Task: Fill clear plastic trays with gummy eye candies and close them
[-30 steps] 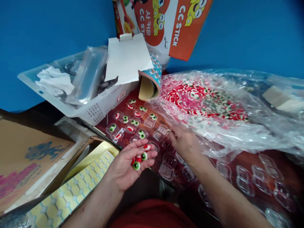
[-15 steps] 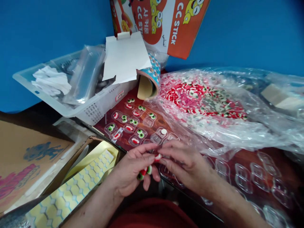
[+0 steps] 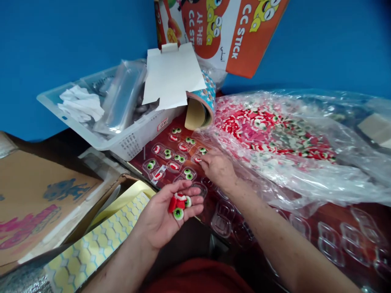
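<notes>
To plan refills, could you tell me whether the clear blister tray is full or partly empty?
Partly empty: in the blister tray, the far pockets hold eye and mouth gummies; the nearer pockets hold nothing.

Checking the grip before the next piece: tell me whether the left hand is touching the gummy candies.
Touching. The head view shows the gummy candies lying in the cupped left hand, resting on its fingers with no gap.

Looks like a sweet-packing workshop: bulk bag of gummy candies (image 3: 275, 134) right of the right hand (image 3: 218, 169), blister trays (image 3: 222, 213) under it, printed cartons (image 3: 244, 36) beyond.
</notes>
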A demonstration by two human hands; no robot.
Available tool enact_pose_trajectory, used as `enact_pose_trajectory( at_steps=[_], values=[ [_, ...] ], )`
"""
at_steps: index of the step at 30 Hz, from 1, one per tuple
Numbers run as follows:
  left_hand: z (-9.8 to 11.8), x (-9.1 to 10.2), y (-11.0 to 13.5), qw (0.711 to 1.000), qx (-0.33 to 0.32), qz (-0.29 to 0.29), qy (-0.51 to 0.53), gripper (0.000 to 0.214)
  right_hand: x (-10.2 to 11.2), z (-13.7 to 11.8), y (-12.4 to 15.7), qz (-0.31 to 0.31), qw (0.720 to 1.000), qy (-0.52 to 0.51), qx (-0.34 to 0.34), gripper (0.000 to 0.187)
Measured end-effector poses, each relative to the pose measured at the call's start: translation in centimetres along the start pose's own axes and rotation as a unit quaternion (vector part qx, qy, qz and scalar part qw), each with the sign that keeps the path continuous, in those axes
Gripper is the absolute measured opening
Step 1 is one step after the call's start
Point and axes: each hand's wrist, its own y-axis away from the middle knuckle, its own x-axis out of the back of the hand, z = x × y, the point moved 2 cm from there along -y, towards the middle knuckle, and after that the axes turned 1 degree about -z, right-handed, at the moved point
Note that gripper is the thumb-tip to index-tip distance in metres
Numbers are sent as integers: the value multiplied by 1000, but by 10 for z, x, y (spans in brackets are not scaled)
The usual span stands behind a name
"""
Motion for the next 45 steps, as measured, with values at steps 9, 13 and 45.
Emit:
enact_pose_trajectory(
  at_steps=[9, 13, 45],
  values=[
    [0, -1, -2, 999, -18, -15, 38, 20, 48, 26, 39, -53, 997, 49, -21, 20],
    [-4, -5, 0, 999, -10, -24, 21, 20, 28, 21, 50, -126, 978, 161, -44, 26],
    [-7, -3, 10, 998, -55, -26, -16, 42, 36, 14, 45, -98, 975, 175, -96, 26]
  ],
)
